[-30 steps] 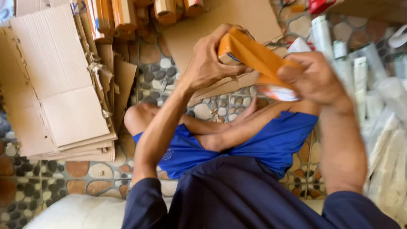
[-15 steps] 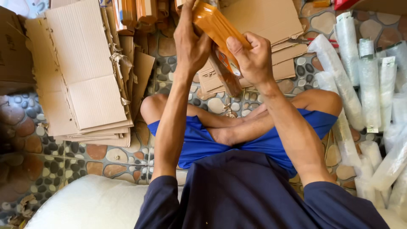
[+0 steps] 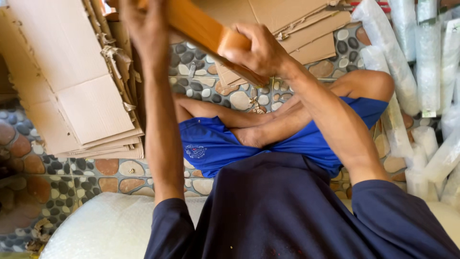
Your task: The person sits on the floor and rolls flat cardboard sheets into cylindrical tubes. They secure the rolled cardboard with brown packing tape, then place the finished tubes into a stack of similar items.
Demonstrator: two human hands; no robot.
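The flat orange box (image 3: 201, 26) has swung higher since a moment ago, held up above the crossed legs, right hand (image 3: 256, 50) fingers clamped over its near end, left hand (image 3: 143, 24) gripping farther up.

Bright even daylight, soft shadows, slight motion blur near top edge, mild wide-angle distortion
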